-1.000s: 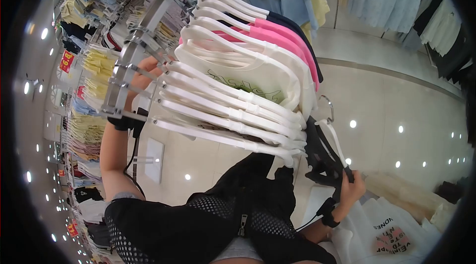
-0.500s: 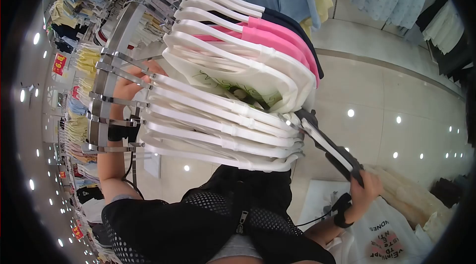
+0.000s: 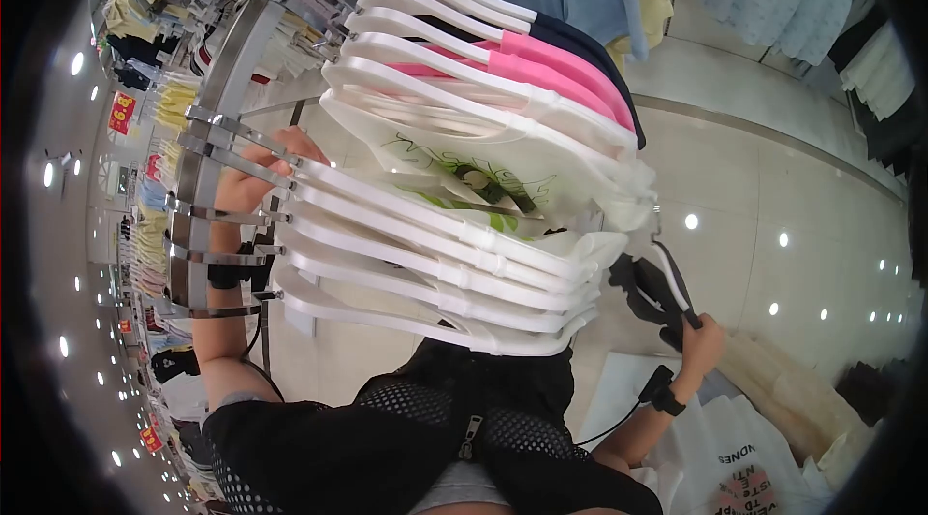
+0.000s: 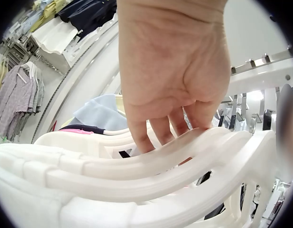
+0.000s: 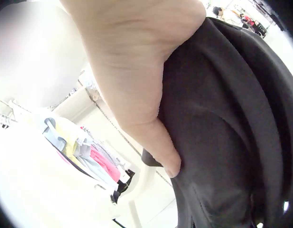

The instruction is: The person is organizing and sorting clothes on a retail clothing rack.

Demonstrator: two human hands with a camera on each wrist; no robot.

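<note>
Up beside the metal rack point(image 3: 208, 138), the person's left hand point(image 3: 253, 176) is reaching in among the row of white hangers point(image 3: 435, 235) that is hanging from the rack's arms. In the left wrist view its fingers point(image 4: 160, 128) are dipping down behind the top edge of one hanger and touching it. The tips are hidden there, so I cannot tell whether the grip is closing round the plastic or only resting against it. Out past the far end of that row from the rack, the right hand point(image 3: 703, 341) is holding a loose hanger point(image 3: 669, 275) by its lower end, with the grip clamped on it. A black garment point(image 3: 638, 288) is hanging from this hanger, just beside the last white top on the rack (the right wrist view shows the thumb point(image 5: 160, 147) pressing into the dark cloth). Pink tops point(image 3: 561, 65) are hanging further along the rack, above the white ones. Below the rack, the pale tiled floor point(image 3: 773, 186) is catching spots of ceiling light.
</note>
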